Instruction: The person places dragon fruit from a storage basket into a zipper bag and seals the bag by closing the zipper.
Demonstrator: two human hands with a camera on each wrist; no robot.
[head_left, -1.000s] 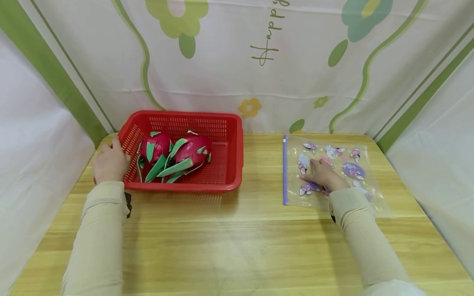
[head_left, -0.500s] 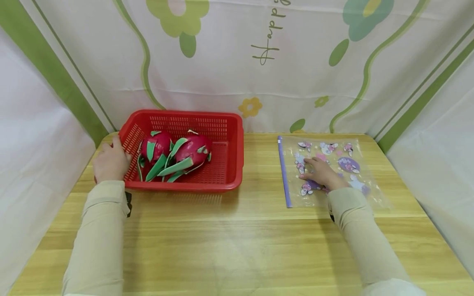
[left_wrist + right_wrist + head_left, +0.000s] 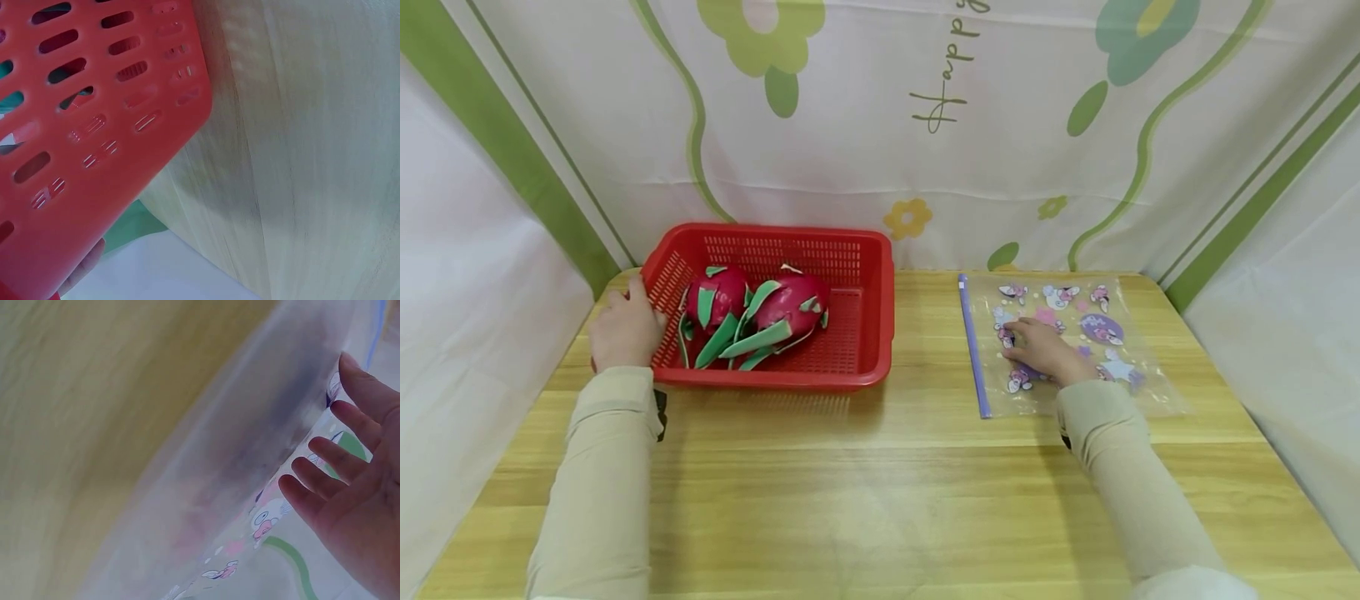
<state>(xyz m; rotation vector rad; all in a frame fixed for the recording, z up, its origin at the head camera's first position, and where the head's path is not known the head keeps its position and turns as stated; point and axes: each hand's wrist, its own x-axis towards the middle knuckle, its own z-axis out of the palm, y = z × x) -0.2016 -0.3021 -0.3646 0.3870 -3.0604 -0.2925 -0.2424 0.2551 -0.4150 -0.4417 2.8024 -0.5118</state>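
A red plastic basket (image 3: 767,380) with slotted walls stands at the back left. My left hand (image 3: 623,329) grips its left end, thumb toward the rim; in the left wrist view a bit of the fingers (image 3: 86,267) shows at the basket's edge. Inside lie two dragon fruits, one on the left (image 3: 722,298) and a larger one (image 3: 790,307) beside it, both pink with green scales. To the right, a clear zip bag (image 3: 1102,329) with purple cartoon prints lies flat. My right hand (image 3: 1043,348) rests on it, fingers spread. Its purple zip strip (image 3: 975,358) faces the basket.
The wooden table (image 3: 865,492) runs up to a white flowered curtain (image 3: 850,142) behind the basket and bag. More white cloth hangs at the left (image 3: 482,250) and right (image 3: 1285,283). A strip of bare tabletop separates basket and bag.
The zip bag has slid a little to the left under my right hand, its zip strip now slightly slanted. My left hand, the basket and the dragon fruits have stayed in place.
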